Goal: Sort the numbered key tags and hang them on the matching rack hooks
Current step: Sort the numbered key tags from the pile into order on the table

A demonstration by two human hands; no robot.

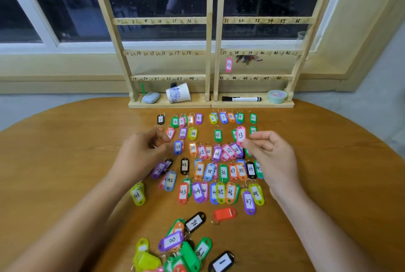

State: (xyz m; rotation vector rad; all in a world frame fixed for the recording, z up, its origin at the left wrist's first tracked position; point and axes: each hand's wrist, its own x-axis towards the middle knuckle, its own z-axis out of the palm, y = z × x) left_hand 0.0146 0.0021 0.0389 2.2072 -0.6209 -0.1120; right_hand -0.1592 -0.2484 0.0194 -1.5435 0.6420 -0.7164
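My right hand [271,153] pinches the pink tag 13 [240,135] by its lower end, above the sorted rows of tags [223,172] spread mid-worktop [65,162]. My left hand [142,151] hovers, fingers curled, at the rows' left end beside tag 12 [170,133]; whether it grips anything I cannot tell. An unsorted pile [175,249] lies near me. On the far right rack [263,20] hangs pink tag 37 [228,65].

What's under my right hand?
A green tag pokes out beside tag 39, its number partly covered by the right hand. Anything else beneath is hidden.
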